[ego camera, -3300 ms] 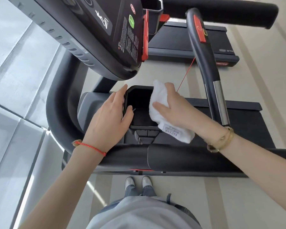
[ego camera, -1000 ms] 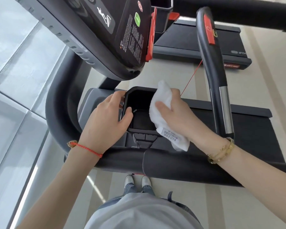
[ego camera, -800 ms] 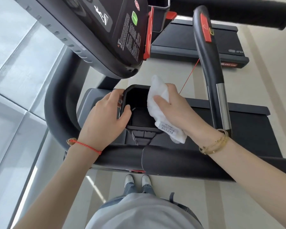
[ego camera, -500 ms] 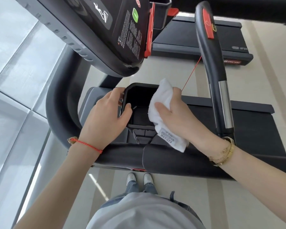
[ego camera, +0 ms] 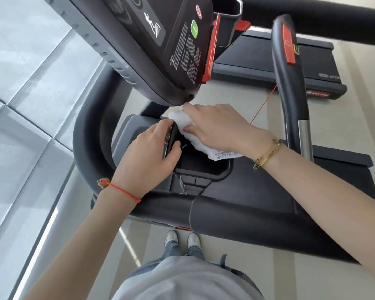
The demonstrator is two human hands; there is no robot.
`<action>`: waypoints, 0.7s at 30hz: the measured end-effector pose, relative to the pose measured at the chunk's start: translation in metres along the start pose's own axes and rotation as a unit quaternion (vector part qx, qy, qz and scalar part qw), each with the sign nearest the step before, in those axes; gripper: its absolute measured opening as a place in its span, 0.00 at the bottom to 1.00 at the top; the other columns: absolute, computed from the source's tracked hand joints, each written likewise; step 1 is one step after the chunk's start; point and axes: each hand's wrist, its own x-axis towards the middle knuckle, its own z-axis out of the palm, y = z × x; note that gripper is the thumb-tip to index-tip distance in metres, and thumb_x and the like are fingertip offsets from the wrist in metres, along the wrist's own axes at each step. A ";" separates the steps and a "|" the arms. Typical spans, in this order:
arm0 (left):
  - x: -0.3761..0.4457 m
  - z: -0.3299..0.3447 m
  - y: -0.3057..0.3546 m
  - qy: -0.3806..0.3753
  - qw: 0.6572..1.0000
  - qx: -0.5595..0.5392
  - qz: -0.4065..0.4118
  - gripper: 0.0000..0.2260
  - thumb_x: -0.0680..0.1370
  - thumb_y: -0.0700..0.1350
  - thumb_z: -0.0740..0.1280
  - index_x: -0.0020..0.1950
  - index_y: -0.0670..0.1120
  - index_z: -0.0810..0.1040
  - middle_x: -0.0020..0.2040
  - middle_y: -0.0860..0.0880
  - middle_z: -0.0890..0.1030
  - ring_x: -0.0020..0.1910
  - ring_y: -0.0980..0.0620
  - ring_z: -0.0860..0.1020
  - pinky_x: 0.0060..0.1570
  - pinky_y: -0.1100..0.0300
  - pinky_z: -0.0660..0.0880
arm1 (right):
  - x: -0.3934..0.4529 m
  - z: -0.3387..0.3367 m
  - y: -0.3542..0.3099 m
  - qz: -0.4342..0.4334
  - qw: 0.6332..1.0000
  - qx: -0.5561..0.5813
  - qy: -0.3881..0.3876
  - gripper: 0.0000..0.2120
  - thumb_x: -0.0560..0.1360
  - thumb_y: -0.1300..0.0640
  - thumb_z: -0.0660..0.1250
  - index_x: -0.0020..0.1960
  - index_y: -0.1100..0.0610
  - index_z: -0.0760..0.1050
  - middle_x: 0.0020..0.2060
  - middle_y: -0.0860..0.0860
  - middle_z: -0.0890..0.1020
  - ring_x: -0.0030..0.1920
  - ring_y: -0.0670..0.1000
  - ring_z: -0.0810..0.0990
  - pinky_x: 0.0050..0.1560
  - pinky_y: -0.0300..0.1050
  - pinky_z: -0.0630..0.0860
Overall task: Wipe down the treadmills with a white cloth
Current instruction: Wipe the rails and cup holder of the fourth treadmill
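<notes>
White cloth [ego camera: 188,128], gripped in my right hand [ego camera: 221,128], had shifted to the tray's [ego camera: 204,172] far-left corner, mid-frame; left hand [ego camera: 145,161] gripped the rim; near side unwiped.

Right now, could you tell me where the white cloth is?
The white cloth lies mid-frame under the right hand, pressed on the black tray's far rim, beside the left hand.

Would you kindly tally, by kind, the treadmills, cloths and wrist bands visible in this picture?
Black treadmills: 2, the near one and the far one.
White cloths: 1, a crumpled cloth under the right hand.
Wrist bands: 2, a red string bracelet and a gold bangle.
Total: 5.
</notes>
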 end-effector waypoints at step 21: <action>0.003 0.002 -0.007 -0.008 1.000 -0.017 0.005 0.14 0.79 0.49 0.63 0.64 0.49 0.72 0.50 0.52 0.79 0.47 0.50 0.79 0.48 0.47 0.78 | -0.046 0.004 0.001 0.274 0.900 0.340 -0.001 0.11 0.81 0.46 0.58 0.57 0.52 0.63 0.41 0.49 0.74 0.37 0.46 0.72 0.32 0.43 0.64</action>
